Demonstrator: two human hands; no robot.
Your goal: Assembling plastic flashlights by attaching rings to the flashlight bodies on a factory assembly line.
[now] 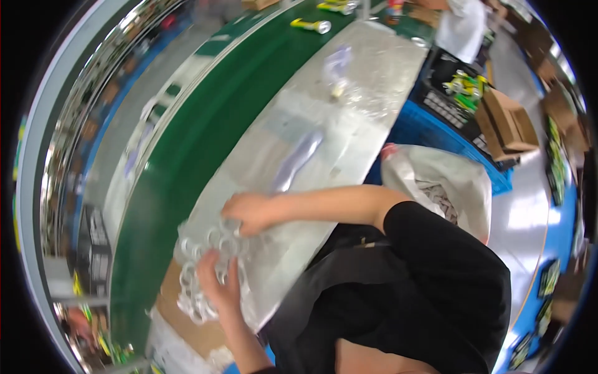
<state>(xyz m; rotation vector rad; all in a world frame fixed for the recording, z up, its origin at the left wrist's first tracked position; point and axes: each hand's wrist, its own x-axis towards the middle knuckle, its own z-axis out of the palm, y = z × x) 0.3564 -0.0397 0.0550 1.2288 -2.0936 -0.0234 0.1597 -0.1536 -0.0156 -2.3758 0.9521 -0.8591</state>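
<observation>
A cluster of clear whitish plastic rings point(198, 306) lies at the near left end of a long board covered in pale sheeting point(265, 277). My left hand point(219, 280) rests among the rings, thumb and fingers apart, and I see nothing gripped in it. Just beyond it, my right hand point(250, 212) reaches across from the right with its fingers curled down onto a ring point(232, 225) at the far side of the cluster. Blur hides part of its fingertips. A shiny lilac film strip point(299, 161) lies on the board past my right wrist.
A green conveyor belt point(187, 134) curves along the board's left, with a yellow flashlight point(310, 25) at its far end. On the right are an open white sack point(467, 177), a blue crate point(416, 128) and a cardboard box point(506, 124). Another person point(464, 25) stands at the far right.
</observation>
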